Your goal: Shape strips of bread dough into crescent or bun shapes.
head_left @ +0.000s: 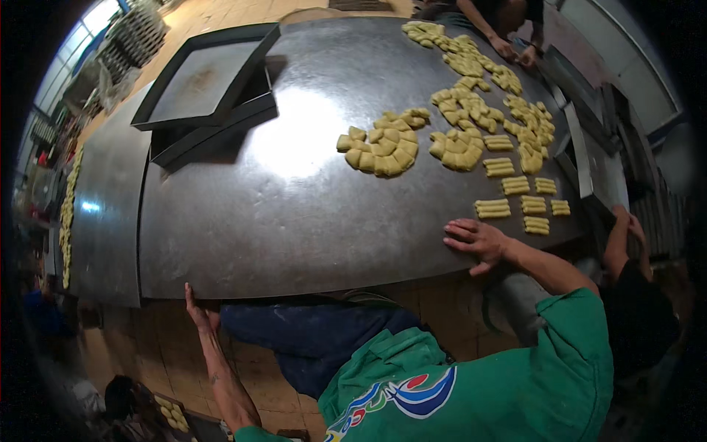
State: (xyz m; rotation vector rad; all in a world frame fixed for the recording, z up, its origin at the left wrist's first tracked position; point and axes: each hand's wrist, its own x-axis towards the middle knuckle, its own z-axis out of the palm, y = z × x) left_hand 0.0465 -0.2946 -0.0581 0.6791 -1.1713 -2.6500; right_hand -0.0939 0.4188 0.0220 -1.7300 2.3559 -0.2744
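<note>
My right hand (471,243) lies on the steel tabletop (309,228) with fingers spread, just below short bundles of pale yellow dough strips (492,209). At the table's front edge, left of centre, my left hand (199,309) touches the rim with its fingers stretched out, holding nothing. Curved clusters of dough pieces (379,151) lie across the middle and right, with more scattered toward the far end. Two rectangular metal trays (258,51) are stacked askew at the upper left.
A co-worker's hands (515,55) work at the far right. Another person's arms (618,236) reach to a metal tray (598,169) at the right edge. A long row of dough (70,221) lines the left table section. Another person (121,401) is at lower left beside dough pieces.
</note>
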